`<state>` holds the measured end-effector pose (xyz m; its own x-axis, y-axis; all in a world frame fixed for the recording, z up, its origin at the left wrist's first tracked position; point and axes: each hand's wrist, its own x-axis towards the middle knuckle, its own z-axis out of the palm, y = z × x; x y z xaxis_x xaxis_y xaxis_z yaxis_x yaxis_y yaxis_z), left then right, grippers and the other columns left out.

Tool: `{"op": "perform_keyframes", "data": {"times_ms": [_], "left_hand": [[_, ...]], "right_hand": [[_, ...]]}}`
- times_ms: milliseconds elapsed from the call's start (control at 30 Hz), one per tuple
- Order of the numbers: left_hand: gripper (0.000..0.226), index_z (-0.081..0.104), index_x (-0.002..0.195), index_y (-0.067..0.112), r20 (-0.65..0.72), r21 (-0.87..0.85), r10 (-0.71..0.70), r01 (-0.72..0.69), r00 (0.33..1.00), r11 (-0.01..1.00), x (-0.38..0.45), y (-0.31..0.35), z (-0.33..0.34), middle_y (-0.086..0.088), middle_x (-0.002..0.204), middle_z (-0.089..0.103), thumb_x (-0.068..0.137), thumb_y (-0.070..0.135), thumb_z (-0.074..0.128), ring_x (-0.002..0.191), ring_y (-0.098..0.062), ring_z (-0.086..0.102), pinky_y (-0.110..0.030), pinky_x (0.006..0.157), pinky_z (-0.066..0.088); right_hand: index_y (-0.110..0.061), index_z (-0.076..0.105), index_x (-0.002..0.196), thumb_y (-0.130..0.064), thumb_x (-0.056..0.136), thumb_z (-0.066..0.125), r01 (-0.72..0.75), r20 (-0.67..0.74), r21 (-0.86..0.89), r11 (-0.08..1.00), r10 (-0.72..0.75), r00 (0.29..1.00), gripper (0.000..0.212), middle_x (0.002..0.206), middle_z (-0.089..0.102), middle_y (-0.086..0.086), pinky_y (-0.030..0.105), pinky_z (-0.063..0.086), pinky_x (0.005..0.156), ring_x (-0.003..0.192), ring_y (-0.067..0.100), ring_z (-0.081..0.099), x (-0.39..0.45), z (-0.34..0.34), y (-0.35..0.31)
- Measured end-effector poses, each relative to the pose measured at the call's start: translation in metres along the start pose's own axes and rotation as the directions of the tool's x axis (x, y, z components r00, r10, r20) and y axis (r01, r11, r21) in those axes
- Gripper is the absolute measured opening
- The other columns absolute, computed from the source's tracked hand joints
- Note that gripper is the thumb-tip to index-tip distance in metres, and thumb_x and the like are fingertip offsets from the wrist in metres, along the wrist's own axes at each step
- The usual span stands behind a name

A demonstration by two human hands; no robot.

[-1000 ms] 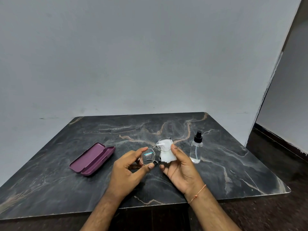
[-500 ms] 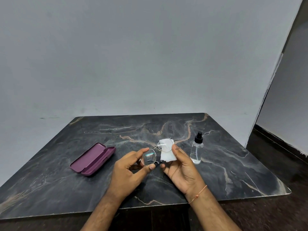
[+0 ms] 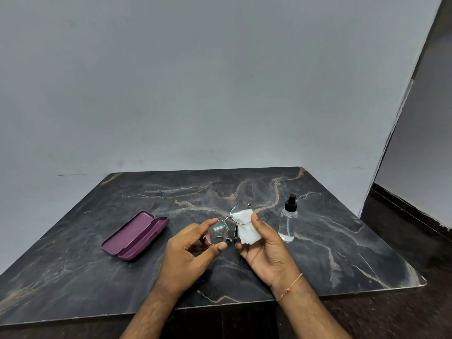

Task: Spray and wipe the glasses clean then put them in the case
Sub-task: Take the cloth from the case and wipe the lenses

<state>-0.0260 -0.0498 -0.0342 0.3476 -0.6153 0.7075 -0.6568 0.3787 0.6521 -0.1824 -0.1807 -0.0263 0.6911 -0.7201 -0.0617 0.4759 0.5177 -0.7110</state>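
Note:
Thin wire-framed glasses (image 3: 217, 232) are held above the dark marble table (image 3: 330, 241). My left hand (image 3: 188, 253) pinches the rim of the left lens between thumb and fingers. My right hand (image 3: 266, 250) presses a white cloth (image 3: 245, 227) against the right lens, thumb on top. An open purple case (image 3: 135, 236) lies on the table to the left of my hands. A clear spray bottle (image 3: 288, 220) with a black nozzle stands upright just right of my right hand.
A grey wall rises behind the table. The table's near edge runs under my forearms, and dark floor shows at the right beyond the table's corner.
The cloth under my right thumb has slid slightly across the right lens, baring more of its upper rim. My left hand keeps its hold on the frame.

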Motion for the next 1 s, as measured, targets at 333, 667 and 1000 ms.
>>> {"op": "perform_keyframes", "data": {"times_ms": [333, 667, 1000], "left_hand": [[0.054, 0.076, 0.134, 0.026, -0.007, 0.015, 0.018, -0.018, 1.0, 1.0, 0.0, 0.003, 0.0, 0.006, 0.083, 0.065, 0.082, 0.03, 0.09, 0.077, -0.011, 0.066, -0.017, 0.08, 0.053], [0.053, 0.076, 0.133, 0.029, 0.0, 0.016, 0.003, -0.003, 1.0, 1.0, 0.0, 0.002, 0.001, 0.007, 0.084, 0.065, 0.082, 0.029, 0.091, 0.077, -0.012, 0.066, -0.018, 0.08, 0.053], [0.054, 0.076, 0.135, 0.025, -0.007, 0.02, 0.021, -0.021, 1.0, 1.0, -0.001, 0.001, 0.0, 0.006, 0.083, 0.065, 0.083, 0.028, 0.09, 0.077, -0.012, 0.066, -0.019, 0.079, 0.054]], "right_hand": [[-0.014, 0.079, 0.117, -0.033, 0.097, 0.071, -0.05, 0.09, 0.016, 0.999, 0.048, 0.995, 0.029, 0.114, 0.076, 0.014, 0.033, 0.053, 0.064, 0.091, 0.024, 0.069, -0.01, 0.008, -0.004], [-0.01, 0.072, 0.127, -0.03, 0.078, 0.092, 0.003, 0.025, 0.017, 1.0, -0.004, 1.0, 0.057, 0.112, 0.075, 0.016, 0.031, 0.054, 0.06, 0.085, 0.024, 0.07, -0.004, 0.002, -0.003], [-0.017, 0.083, 0.112, -0.036, 0.097, 0.068, -0.064, 0.058, 0.006, 0.998, 0.063, 0.996, 0.029, 0.118, 0.074, 0.013, 0.032, 0.051, 0.066, 0.094, 0.023, 0.067, -0.011, 0.009, -0.005]]}}
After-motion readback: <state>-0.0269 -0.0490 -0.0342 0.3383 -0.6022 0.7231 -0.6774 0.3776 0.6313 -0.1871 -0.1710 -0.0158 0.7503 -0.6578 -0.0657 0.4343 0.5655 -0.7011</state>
